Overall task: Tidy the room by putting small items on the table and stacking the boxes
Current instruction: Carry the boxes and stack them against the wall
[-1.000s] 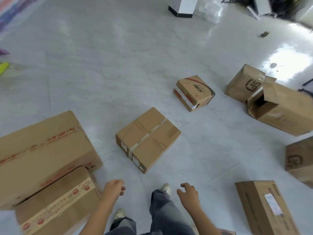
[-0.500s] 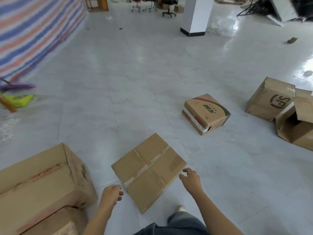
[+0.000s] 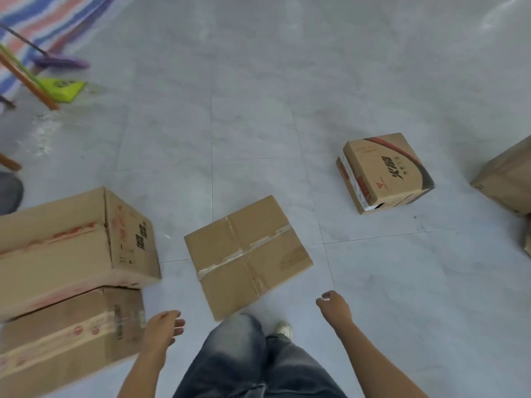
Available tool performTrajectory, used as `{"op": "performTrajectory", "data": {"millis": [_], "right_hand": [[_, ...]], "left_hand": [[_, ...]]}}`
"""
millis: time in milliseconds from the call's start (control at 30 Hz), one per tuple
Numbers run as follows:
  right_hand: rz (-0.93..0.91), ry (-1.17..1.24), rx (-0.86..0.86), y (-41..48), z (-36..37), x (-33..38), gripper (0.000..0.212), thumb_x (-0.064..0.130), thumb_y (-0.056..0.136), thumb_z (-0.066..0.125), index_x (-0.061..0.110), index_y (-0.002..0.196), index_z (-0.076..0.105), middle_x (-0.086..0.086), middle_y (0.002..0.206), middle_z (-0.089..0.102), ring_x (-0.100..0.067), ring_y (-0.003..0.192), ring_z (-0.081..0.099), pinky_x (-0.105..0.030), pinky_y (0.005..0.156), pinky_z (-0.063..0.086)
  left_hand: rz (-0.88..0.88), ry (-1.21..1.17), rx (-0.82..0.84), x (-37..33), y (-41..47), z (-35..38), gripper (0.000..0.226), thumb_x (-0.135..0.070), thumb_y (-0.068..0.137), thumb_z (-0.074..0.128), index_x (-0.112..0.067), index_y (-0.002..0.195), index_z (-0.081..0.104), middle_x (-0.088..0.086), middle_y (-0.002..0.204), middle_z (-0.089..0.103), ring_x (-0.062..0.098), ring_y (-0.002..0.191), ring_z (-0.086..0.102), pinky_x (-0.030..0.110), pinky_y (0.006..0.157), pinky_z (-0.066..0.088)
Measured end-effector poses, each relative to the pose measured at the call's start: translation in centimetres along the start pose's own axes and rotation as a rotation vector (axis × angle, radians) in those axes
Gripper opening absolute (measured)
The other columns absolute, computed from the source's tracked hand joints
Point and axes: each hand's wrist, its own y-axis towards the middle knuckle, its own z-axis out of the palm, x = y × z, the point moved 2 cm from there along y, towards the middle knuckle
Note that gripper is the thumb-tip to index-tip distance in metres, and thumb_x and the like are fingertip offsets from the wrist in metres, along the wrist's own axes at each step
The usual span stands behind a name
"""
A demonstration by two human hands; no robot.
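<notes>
1. Five cardboard boxes show on the grey tiled floor [image 3: 258,81], and a sliver of one more at the right edge.
2. Flat taped box [image 3: 248,255]: centre of frame, lying flat, tape crossing its top, apart from the other boxes.
3. Large box [image 3: 71,239]: left edge, red tape along it, touching the lower box [image 3: 69,337] in the lower left; cannot tell if it is stacked on it.
4. Printed box [image 3: 385,170]: right of centre, tilted, with a red and black design. Plain box [image 3: 508,176]: cut off by the right edge.
5. Left hand [image 3: 162,326]: bottom centre-left, between the lower box and the flat taped box, fingers loosely extended, holding nothing, touching neither.
6. Right hand [image 3: 334,307]: bottom centre-right, just beside the flat taped box's lower right side, fingers loosely curled, empty, no contact.
7. Jeans leg [image 3: 238,354] and white shoe [image 3: 284,330]: bottom centre, at the flat taped box's near corner.
8. Upper left: striped tarp [image 3: 43,21], purple broom [image 3: 61,62], green dustpan [image 3: 61,89].
</notes>
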Motion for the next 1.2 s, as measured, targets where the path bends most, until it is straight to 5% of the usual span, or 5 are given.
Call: {"op": "performTrajectory", "data": {"millis": [533,667,833,1100,1200], "right_hand": [[0.028,-0.375,0.167,13.7,2.1,3.7,0.038,0.021,0.090,0.048,0.012,0.127,0.048,-0.011,0.126,0.051,-0.026,0.116,0.049,-0.029,0.092,0.043],[-0.033,-0.451,0.198,21.1,5.0,4.4,0.040,0.021,0.091,0.046,0.014,0.130,0.045,-0.009,0.126,0.049,-0.024,0.115,0.049,-0.029,0.092,0.044],[-0.091,-0.558,0.172,29.2,7.9,3.3,0.044,0.020,0.093,0.044,0.013,0.136,0.038,-0.010,0.131,0.045,-0.024,0.120,0.045,-0.030,0.091,0.042],[0.066,-0.492,0.085,38.9,11.0,-0.3,0.055,0.019,0.089,0.053,0.001,0.137,0.032,-0.017,0.132,0.042,-0.034,0.122,0.042,-0.035,0.093,0.039],[0.101,-0.384,0.122,41.5,11.4,-0.7,0.062,0.020,0.088,0.057,0.002,0.140,0.028,-0.018,0.138,0.036,-0.034,0.124,0.041,-0.040,0.098,0.038]], "left_hand": [[-0.226,0.261,0.110,-0.2,12.8,6.7,0.014,-0.007,0.092,0.048,0.000,0.081,0.052,0.013,0.071,0.053,0.021,0.058,0.044,0.025,0.053,0.028],[-0.156,0.200,0.084,0.7,19.1,10.6,0.015,-0.008,0.093,0.049,-0.002,0.083,0.057,0.013,0.088,0.057,0.025,0.077,0.052,0.030,0.068,0.036],[-0.217,0.100,-0.010,5.4,26.3,15.3,0.042,-0.011,0.093,0.054,-0.002,0.134,0.046,0.017,0.138,0.045,0.033,0.127,0.042,0.041,0.105,0.033],[-0.350,-0.049,-0.085,13.2,33.5,19.2,0.063,-0.012,0.092,0.057,0.000,0.145,0.026,0.018,0.148,0.032,0.034,0.132,0.035,0.046,0.108,0.028],[-0.409,-0.074,-0.067,15.1,34.9,20.9,0.056,-0.012,0.092,0.056,0.007,0.139,0.032,0.018,0.139,0.042,0.032,0.120,0.042,0.042,0.104,0.030]]}}
